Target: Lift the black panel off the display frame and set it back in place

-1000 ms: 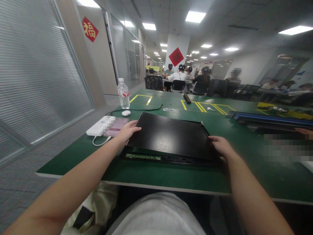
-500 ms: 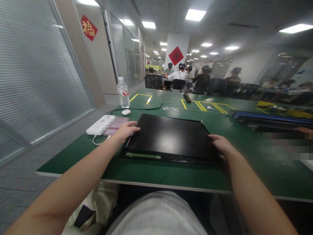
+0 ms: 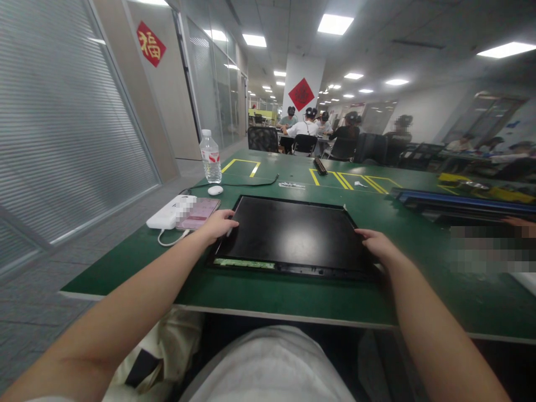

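A black flat display panel (image 3: 293, 231) lies on the green table (image 3: 259, 293), with a strip of green circuit board along its near edge. My left hand (image 3: 216, 226) grips the panel's left edge, fingers curled over it. On the right edge rests my right hand (image 3: 377, 244), fingers closed around the side. The panel sits nearly flat inside its dark frame.
Left of the panel lie a white power bank (image 3: 167, 215), a phone (image 3: 197, 211) and a cable. A water bottle (image 3: 210, 158) and white mouse (image 3: 215, 190) stand further back. Blue and black long parts (image 3: 460, 204) lie at right. Several people sit at distant tables.
The panel's far edge was raised a second ago; it has come down to lie almost flat on the table, both hands staying on its sides.
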`<act>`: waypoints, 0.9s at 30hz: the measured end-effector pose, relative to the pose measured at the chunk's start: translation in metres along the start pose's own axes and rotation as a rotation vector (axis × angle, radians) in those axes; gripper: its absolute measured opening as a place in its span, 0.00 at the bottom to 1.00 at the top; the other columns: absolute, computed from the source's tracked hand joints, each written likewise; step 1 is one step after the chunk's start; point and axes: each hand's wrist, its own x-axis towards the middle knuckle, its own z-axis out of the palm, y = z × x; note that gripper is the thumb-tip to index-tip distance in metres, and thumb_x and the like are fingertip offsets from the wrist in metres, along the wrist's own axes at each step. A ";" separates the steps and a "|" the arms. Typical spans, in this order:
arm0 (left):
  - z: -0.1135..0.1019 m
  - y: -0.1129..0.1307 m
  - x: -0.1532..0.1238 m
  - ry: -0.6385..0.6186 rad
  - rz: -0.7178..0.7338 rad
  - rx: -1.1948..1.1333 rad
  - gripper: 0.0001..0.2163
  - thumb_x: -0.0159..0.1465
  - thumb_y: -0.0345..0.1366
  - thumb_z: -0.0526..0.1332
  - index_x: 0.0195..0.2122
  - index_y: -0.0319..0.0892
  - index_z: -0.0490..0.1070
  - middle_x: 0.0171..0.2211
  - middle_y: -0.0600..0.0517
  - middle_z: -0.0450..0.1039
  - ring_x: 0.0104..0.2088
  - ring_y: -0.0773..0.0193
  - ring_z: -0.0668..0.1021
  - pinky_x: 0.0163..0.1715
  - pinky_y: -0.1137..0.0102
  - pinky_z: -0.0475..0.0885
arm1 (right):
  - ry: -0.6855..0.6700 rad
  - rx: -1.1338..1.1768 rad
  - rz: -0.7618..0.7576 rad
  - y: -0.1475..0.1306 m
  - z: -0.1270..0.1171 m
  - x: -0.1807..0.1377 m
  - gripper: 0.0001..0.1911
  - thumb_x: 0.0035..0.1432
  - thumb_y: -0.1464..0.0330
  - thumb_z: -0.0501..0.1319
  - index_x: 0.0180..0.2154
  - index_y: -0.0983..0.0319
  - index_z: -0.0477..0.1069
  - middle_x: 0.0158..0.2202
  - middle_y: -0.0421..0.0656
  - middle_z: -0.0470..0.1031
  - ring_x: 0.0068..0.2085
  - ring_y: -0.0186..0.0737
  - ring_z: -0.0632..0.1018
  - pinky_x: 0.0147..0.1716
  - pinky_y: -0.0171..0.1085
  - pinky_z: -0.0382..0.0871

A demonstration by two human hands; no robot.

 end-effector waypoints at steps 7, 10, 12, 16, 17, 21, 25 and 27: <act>0.003 -0.001 0.003 0.004 -0.032 -0.015 0.09 0.43 0.31 0.67 0.29 0.44 0.77 0.27 0.50 0.78 0.35 0.51 0.80 0.37 0.63 0.73 | -0.015 -0.046 -0.019 0.003 0.002 0.003 0.33 0.52 0.78 0.52 0.60 0.61 0.71 0.43 0.49 0.81 0.31 0.39 0.78 0.26 0.33 0.70; 0.004 -0.002 0.004 -0.020 -0.066 -0.054 0.10 0.43 0.30 0.67 0.29 0.43 0.77 0.25 0.51 0.77 0.33 0.52 0.80 0.34 0.65 0.73 | -0.022 -0.039 -0.013 0.001 0.001 0.003 0.33 0.51 0.79 0.52 0.59 0.62 0.72 0.43 0.49 0.81 0.34 0.41 0.79 0.29 0.34 0.71; 0.005 -0.003 0.005 -0.023 -0.070 -0.056 0.10 0.44 0.29 0.66 0.30 0.43 0.77 0.24 0.51 0.77 0.32 0.52 0.80 0.33 0.65 0.73 | -0.023 -0.028 -0.002 0.000 0.001 0.002 0.34 0.50 0.80 0.52 0.58 0.61 0.73 0.44 0.49 0.80 0.34 0.41 0.79 0.30 0.35 0.72; 0.005 -0.008 0.009 -0.014 -0.042 -0.009 0.10 0.44 0.28 0.65 0.30 0.43 0.77 0.26 0.51 0.76 0.34 0.53 0.80 0.36 0.64 0.73 | -0.018 -0.030 0.001 0.000 0.001 0.002 0.34 0.50 0.80 0.52 0.59 0.60 0.72 0.47 0.48 0.80 0.34 0.40 0.79 0.30 0.34 0.72; 0.005 -0.009 0.010 -0.012 -0.031 0.004 0.10 0.44 0.28 0.65 0.30 0.43 0.77 0.27 0.51 0.77 0.34 0.52 0.80 0.37 0.64 0.73 | -0.020 -0.030 0.000 0.000 0.001 0.003 0.34 0.51 0.80 0.53 0.59 0.60 0.72 0.47 0.48 0.80 0.34 0.40 0.79 0.30 0.34 0.72; 0.005 -0.012 0.012 -0.009 0.002 -0.007 0.11 0.43 0.29 0.67 0.29 0.43 0.77 0.31 0.49 0.79 0.37 0.51 0.80 0.39 0.63 0.73 | -0.020 -0.028 0.007 0.000 0.001 0.003 0.33 0.51 0.79 0.54 0.58 0.60 0.73 0.45 0.49 0.80 0.33 0.41 0.79 0.30 0.35 0.72; 0.003 -0.013 0.011 -0.022 0.041 0.032 0.12 0.44 0.33 0.69 0.32 0.43 0.78 0.33 0.48 0.79 0.38 0.49 0.80 0.39 0.63 0.74 | 0.007 -0.031 -0.016 0.002 0.004 0.003 0.32 0.51 0.79 0.53 0.58 0.61 0.73 0.45 0.49 0.80 0.34 0.40 0.79 0.29 0.34 0.72; 0.001 -0.012 0.009 -0.023 0.081 0.105 0.15 0.46 0.36 0.69 0.36 0.43 0.79 0.37 0.47 0.79 0.41 0.48 0.80 0.42 0.61 0.74 | 0.020 -0.016 -0.030 0.005 0.005 0.004 0.32 0.50 0.79 0.53 0.57 0.61 0.74 0.45 0.49 0.81 0.36 0.41 0.80 0.30 0.34 0.73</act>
